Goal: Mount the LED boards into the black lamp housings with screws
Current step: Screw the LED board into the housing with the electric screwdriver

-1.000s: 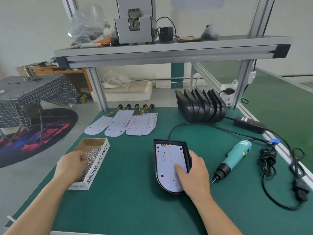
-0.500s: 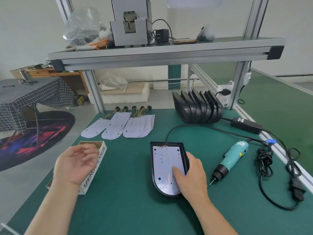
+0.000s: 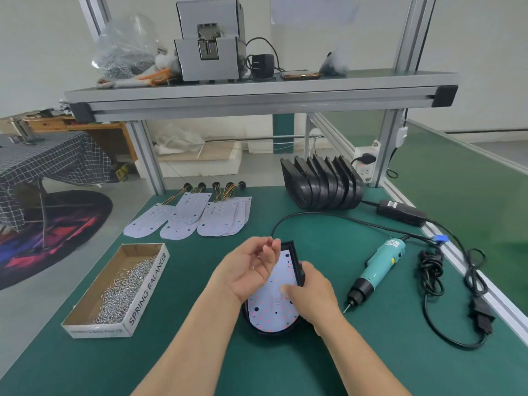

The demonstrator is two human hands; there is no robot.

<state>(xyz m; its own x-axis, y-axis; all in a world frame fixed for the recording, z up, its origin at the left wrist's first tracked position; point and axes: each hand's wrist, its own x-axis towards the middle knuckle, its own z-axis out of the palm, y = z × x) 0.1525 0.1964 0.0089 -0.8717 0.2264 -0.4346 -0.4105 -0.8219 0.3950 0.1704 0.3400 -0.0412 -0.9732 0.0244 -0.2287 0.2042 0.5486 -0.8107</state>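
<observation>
A black lamp housing [image 3: 296,260] lies on the green mat in front of me, with a white LED board [image 3: 268,312] seated inside it. My right hand [image 3: 311,292] grips the housing's right edge, fingertips pressing on the board. My left hand [image 3: 251,270] hovers palm up over the housing's upper left part, fingers curled, with a small shiny screw [image 3: 252,267] in the palm. The board's upper part is hidden behind this hand.
A cardboard box [image 3: 148,284] of screws sits at the left. Several spare LED boards [image 3: 188,215] lie fanned behind it. Stacked black housings [image 3: 323,184] stand at the back right. A teal electric screwdriver [image 3: 377,270] lies at the right, with its adapter [image 3: 401,212] and coiled cables [image 3: 431,272].
My left hand left the screw box, turned palm up and moved right to above the housing. My right hand stayed on the board and housing.
</observation>
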